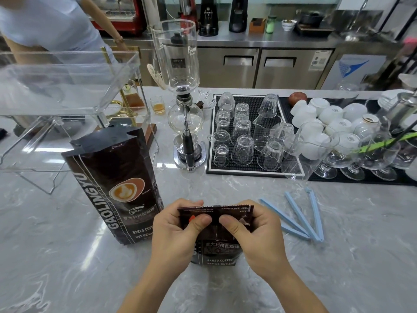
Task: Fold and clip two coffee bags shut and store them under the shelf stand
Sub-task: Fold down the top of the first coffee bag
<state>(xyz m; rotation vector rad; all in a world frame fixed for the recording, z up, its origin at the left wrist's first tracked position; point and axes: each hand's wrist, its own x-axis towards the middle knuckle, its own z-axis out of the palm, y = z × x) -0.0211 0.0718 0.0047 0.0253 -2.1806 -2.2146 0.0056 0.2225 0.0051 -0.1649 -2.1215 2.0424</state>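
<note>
Hands: left hand (178,229) and right hand (252,231) pinch the folded top of the near coffee bag (215,249).
Clips: blue clips (302,216) lie just right, long axes pointing away; right hand nearer.
Second bag (112,184): upright, open, left.

On the grey marbled table (293,267), the left hand (174,231) and right hand (255,231) pinch the folded top of a dark brown foil coffee bag (215,249). A second, open bag (112,186) stands at ten o'clock; pale blue plastic clips (300,216) lie at three o'clock.
</note>
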